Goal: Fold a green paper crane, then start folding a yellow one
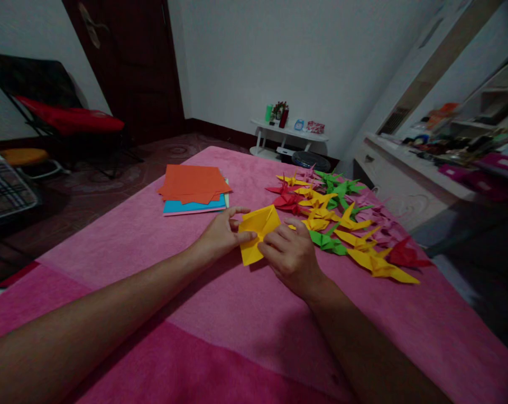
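Note:
A creased sheet of yellow origami paper (258, 220) is held between both hands over the pink cloth. My left hand (220, 231) grips its left edge, thumb on the front face and fingers behind. My right hand (294, 252) pinches the paper's lower right side, its fingers curled. Just right of that hand lie several folded paper cranes in yellow (374, 261), green (327, 241), red (287, 199) and pink. To the left of the paper rests a stack of square sheets, orange (195, 180) on top and blue (190, 207) beneath.
The pink cloth (153, 314) covers the surface under my arms. Beyond its far edge stands a low white shelf (294, 132) with small items. A cluttered white dresser (405, 163) is at the right. A red-covered chair (73, 118) and a dark door (128, 62) are at the left.

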### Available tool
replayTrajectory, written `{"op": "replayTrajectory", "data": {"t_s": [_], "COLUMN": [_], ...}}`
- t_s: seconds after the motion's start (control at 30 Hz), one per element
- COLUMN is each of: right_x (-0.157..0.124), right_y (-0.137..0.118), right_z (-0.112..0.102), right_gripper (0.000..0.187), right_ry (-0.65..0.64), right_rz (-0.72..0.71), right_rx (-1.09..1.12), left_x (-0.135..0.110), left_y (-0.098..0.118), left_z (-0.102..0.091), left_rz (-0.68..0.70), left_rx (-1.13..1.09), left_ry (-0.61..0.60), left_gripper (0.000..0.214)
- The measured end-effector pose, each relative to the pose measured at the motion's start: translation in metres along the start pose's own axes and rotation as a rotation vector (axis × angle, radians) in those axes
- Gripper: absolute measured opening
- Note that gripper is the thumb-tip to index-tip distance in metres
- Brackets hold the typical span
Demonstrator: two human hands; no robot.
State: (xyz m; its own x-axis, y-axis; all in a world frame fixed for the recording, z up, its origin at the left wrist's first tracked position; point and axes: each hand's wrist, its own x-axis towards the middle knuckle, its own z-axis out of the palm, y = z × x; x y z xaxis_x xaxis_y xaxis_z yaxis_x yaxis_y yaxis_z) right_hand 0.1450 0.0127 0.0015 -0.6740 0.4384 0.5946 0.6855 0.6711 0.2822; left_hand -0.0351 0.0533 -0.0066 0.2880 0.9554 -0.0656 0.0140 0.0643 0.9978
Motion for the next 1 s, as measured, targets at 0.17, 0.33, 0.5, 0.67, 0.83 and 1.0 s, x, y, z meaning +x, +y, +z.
{"op": "replayTrajectory", "data": {"t_s": [0.17,0.33,0.5,0.67,0.83,1.0], "right_x": [0.002,-0.002,0.002,0.008,0.006,0.006], "right_y": [-0.003,-0.004,-0.008,-0.016,-0.016,-0.015], "right_z": [0.004,0.007,0.017,0.031,0.038,0.039], "right_gripper": [0.014,0.031,0.041,0.057,0.044,0.047], "right_ry": [0.047,0.373,0.424,0.264,0.268,0.25], "right_rz": [0.0,0.489,0.995,1.18,1.189,1.236], "right_rx": [0.083,0.373,1.022,1.266,1.019,1.027], "left_x": [0.002,0.007,0.006,0.001,0.001,0.003], "left_y": [-0.008,-0.016,-0.014,-0.008,-0.013,-0.022], "left_z": [0.004,0.002,0.005,0.014,0.019,0.016], "left_rz": [0.058,0.136,0.161,0.154,0.201,0.218], "left_rx": [-0.063,-0.076,-0.069,-0.147,-0.132,0.017], "left_ry": [0.073,0.248,0.283,0.229,0.185,0.194], "left_gripper": [0.046,0.043,0.043,0.042,0.046,0.047]}}
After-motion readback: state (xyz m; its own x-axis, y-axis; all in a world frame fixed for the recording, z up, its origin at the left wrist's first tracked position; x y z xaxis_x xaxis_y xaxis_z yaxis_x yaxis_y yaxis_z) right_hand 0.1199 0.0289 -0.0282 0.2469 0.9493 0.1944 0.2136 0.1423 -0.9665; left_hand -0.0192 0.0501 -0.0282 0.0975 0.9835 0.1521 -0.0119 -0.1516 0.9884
